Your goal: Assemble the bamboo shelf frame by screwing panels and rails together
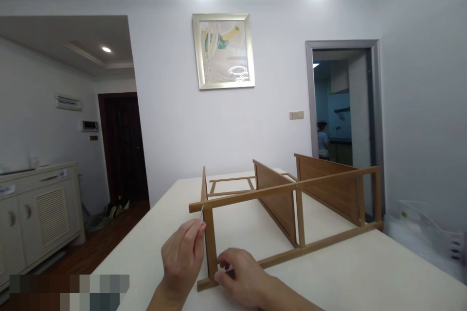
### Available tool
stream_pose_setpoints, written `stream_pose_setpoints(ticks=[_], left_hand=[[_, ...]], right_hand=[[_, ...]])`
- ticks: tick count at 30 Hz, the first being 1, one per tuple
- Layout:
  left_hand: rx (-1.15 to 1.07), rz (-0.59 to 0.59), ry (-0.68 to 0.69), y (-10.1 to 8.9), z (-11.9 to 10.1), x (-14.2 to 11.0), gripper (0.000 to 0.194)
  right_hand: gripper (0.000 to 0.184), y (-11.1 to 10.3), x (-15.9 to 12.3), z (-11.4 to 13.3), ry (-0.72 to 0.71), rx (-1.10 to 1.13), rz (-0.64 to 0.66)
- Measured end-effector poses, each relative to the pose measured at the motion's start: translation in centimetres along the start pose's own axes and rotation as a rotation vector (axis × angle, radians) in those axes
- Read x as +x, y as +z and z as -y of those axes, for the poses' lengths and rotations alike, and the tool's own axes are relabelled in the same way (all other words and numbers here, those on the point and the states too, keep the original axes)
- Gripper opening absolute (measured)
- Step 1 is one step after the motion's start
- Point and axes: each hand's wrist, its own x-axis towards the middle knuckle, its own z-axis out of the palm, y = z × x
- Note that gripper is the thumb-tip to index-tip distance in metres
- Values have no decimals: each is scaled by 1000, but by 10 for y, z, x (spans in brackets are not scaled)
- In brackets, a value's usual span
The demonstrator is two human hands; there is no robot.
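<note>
On the white table (365, 272), wooden frame (279, 205) on its side. Left hand (183, 248): grip pinching thin metal rod (202, 214), upper left corner. Right hand (245, 274): lower left corner, cannot tell if grasping.

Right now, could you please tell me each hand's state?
Left hand: closed, pinching a thin metal piece.
Right hand: loosely curled at the wooden frame; grip unclear.

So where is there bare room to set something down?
Lower right, past the right hand, the tabletop is bare in front of the wooden frame. Another bare patch lies between the left hand and the tabletop's left edge. It is crowded around the frame's left end, where both hands are.
</note>
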Motion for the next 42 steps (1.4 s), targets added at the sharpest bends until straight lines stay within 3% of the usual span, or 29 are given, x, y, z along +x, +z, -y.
stream_pose_setpoints(ticks=[5,12,30,37,42], left_hand=[[10,11,1,0,0,-2,28],[8,28,10,3,0,-5,28],[-41,18,-55,2,-3,4,14],[-99,7,-181,4,-5,1,10],[-239,18,-438,3,-6,-3,8]], right_hand=[[28,-11,1,-11,114,25,26],[21,-3,0,-8,21,-45,115],[22,8,1,-7,22,-153,121],[22,7,0,-5,21,-164,117],[22,6,0,-4,23,-160,117]])
